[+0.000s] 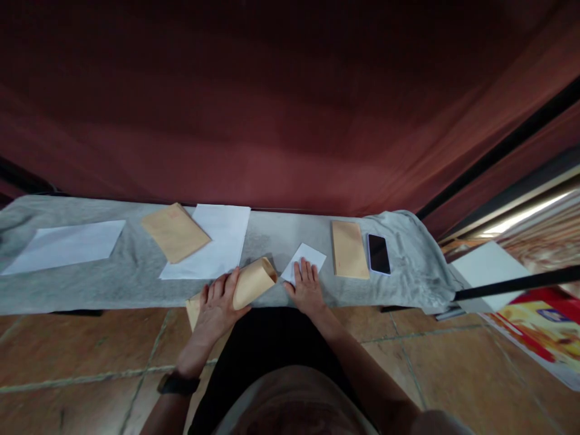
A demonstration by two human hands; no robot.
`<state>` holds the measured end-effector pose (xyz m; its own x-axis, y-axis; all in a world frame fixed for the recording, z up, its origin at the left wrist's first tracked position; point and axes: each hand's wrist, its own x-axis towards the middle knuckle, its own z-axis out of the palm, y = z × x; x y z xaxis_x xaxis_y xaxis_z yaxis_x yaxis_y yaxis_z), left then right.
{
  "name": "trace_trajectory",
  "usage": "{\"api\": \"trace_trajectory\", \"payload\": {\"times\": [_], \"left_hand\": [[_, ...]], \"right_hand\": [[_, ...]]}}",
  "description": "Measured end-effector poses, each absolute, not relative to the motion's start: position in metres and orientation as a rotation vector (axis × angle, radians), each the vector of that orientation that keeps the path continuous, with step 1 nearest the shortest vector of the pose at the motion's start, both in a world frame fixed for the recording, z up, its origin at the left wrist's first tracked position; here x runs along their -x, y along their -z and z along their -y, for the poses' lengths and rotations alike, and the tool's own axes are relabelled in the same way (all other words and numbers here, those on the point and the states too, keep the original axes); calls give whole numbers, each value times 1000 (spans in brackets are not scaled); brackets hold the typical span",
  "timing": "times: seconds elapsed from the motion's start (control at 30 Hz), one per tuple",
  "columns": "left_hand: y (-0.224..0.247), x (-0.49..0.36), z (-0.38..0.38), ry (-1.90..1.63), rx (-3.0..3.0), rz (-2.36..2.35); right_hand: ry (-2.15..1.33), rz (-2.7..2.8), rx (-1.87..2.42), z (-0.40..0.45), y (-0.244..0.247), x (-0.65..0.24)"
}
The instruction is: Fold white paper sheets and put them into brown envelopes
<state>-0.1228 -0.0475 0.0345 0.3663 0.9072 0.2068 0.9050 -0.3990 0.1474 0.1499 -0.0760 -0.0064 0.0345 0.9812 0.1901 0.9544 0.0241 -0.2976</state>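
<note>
My left hand (218, 308) grips a brown paper envelope (254, 283) at the front edge of the cloth-covered bench. The envelope's mouth gapes toward the right. Fingers stretched out, my right hand (308, 290) lies flat on a small folded white paper (312, 252), just right of the envelope's mouth. Another brown envelope (351, 249) lies flat farther right. To the left, a third brown envelope (176, 232) rests partly over a white sheet (226, 238).
A phone (379, 254) lies dark-screened near the bench's right end. Another white sheet (67, 244) is at the far left. Grey cloth (272, 232) covers the bench. Behind it hangs a red curtain (281, 139). A red and yellow box (544, 332) stands at right, near a black bar (516, 285).
</note>
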Motion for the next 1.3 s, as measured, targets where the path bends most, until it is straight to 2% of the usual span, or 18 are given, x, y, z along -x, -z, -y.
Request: {"api": "trace_trajectory", "payload": {"times": [0.23,0.57,0.8,1.03,1.2,1.3], "left_hand": [[-34,125,49,-367,-2592,-1703],[-42,119,53,-363,-2577,-1688],[-39,119,58,-365,-2575,-1676],[-39,119,58,-369,-2551,-1678],[-35,119,58,-415,-2533,-1662],[-33,118,56,-397,-2531,-1652]], "right_hand": [[-179,2107,1979,78,-4,-173],[-239,2422,2138,66,-44,-168],[-205,2396,2123,78,-42,-171],[-324,2087,2067,75,-58,-190],[-611,1257,1634,65,-81,-208],[-793,846,1390,66,-74,-211]]}}
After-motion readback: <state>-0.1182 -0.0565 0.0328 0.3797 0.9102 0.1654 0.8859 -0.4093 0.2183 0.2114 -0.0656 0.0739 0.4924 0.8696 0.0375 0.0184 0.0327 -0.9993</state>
